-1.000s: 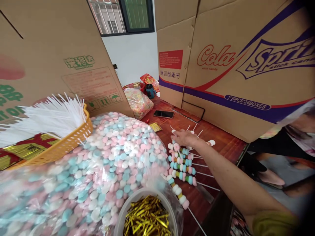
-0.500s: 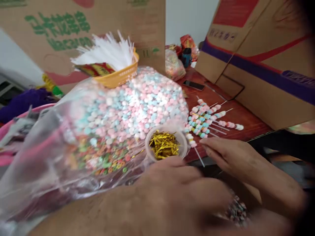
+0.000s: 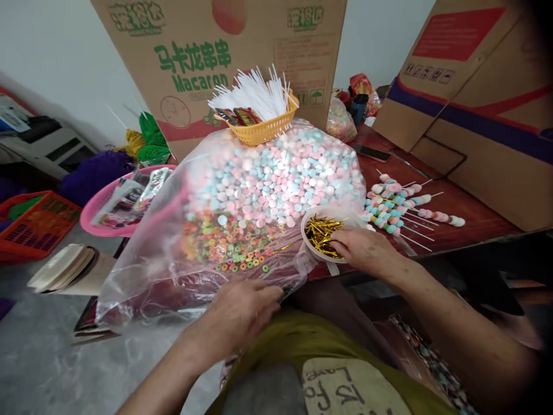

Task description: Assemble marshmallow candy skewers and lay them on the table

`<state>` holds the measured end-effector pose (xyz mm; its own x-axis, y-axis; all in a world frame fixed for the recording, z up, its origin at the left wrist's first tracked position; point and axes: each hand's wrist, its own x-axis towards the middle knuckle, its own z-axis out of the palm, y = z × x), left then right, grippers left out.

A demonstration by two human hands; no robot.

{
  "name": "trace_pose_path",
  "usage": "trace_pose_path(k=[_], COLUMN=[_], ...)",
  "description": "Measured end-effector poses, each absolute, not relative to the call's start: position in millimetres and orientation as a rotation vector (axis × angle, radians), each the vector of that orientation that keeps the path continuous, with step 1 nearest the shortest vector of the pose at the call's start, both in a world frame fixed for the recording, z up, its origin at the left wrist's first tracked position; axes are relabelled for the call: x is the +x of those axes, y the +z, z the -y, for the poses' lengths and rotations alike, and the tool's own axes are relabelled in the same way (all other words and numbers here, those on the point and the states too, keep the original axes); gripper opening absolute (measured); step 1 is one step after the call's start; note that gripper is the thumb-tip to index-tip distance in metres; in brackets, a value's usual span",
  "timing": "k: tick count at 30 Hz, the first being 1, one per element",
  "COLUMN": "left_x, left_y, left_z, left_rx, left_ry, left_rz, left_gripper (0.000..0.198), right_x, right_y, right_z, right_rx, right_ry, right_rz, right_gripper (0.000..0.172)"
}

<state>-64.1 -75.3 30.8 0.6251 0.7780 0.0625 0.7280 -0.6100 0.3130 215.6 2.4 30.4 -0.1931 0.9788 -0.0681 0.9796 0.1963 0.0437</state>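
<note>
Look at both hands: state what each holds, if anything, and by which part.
The right hand reaches into the cup of gold twist ties; whether it grips any cannot be told. The left hand rests at the clear candy bag's near edge; grip unclear.

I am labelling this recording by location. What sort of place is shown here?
Probably a small home workshop where candy skewers are put together by hand. Signs: a large clear bag of pastel candies, finished candy skewers on the wooden table, and printed shipping cartons. The right hand reaches into a tub of gold twist ties.

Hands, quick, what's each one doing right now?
Left hand: on the candy bag's near edge; grip unclear.
Right hand: fingers in the gold twist ties; grip unclear.
</note>
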Motion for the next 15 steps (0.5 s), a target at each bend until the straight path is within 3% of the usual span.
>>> trace_pose_path(k=[3, 9, 15], left_x=[-59, -72, -101], left_y=[10, -23, -29], left_z=[12, -40, -94], left_rx=[2.615, 2.753, 2.781], left_ry=[-0.016, 0.027, 0.022], left_rz=[-1.382, -1.722, -1.143], left_gripper=[0.027, 0.02, 0.031], right_x=[237, 348, 399], right_y=[29, 16, -24], right_z=[-6, -6, -6], right_rx=[2.126, 2.676, 2.661], right_ry=[0.009, 0.114, -0.027], right_rz=[-2.318, -1.801, -1.705], right_gripper=[0.027, 0.027, 0.03])
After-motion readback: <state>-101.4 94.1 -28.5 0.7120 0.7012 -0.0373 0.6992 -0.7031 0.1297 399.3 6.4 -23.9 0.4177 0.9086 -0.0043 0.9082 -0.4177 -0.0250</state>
